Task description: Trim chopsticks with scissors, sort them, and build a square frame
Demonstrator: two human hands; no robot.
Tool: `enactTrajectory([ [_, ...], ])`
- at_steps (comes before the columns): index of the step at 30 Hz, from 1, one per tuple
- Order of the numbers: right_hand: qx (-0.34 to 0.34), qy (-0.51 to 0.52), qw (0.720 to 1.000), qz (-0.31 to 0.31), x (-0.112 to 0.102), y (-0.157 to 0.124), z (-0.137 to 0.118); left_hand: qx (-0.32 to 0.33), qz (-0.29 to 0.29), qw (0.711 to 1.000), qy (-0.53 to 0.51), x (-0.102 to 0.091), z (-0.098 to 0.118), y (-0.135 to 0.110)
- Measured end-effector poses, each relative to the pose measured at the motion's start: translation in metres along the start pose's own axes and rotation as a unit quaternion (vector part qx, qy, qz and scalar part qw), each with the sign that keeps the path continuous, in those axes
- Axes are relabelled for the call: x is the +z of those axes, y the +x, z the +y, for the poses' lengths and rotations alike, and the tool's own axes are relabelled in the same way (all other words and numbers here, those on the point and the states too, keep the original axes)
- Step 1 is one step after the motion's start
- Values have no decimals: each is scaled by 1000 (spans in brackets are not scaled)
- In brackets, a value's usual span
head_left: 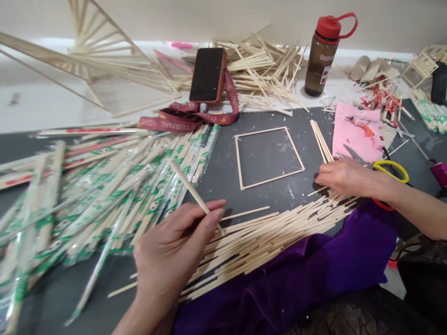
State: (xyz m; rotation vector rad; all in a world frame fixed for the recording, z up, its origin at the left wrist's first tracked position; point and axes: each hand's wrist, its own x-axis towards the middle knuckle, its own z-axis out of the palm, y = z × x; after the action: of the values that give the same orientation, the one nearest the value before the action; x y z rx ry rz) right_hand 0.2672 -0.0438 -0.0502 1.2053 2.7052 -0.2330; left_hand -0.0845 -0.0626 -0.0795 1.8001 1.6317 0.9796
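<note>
My left hand pinches a bare wooden chopstick between thumb and fingers, its upper end slanting away to the left. Beneath that hand lies a spread of loose bare chopsticks. At the right, my right hand has its fingers closed down over the near ends of a small row of chopsticks; its fingertips are partly hidden. Between the hands, farther back, a square frame of thin sticks lies flat on the dark table surface.
Plastic-wrapped chopsticks cover the left side. Behind are a phone with a lanyard, a stick heap and a bottle. Scissors and a pink sheet lie right; purple cloth hangs in front.
</note>
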Motion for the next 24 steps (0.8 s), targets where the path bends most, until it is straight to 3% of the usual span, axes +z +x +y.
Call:
enactTrajectory([
  [3,-35,-61,997,-35,-4,-2,-5,28,2,999,17,-2,-5,0],
  [7,-27,-84,995,-37,-8,-1,-16,9,-20,999,23,-2,-7,1],
  [11,-21,-72,997,-21,-10,3,-14,0,-4,1000,14,0,-6,4],
  [15,75,-29,990,118,-25,6,32,35,-8,999,24,0,-7,8],
  [17,172,-34,966,190,-36,10,70,40,-9,999,26,-1,-7,8],
  [20,307,-38,918,248,-50,14,121,26,-14,999,23,-2,-6,6],
  [22,353,-17,887,297,-56,13,136,9,-9,1000,18,-3,-4,3],
  [24,365,24,864,347,-58,9,130,-7,3,1000,14,-3,0,1],
])
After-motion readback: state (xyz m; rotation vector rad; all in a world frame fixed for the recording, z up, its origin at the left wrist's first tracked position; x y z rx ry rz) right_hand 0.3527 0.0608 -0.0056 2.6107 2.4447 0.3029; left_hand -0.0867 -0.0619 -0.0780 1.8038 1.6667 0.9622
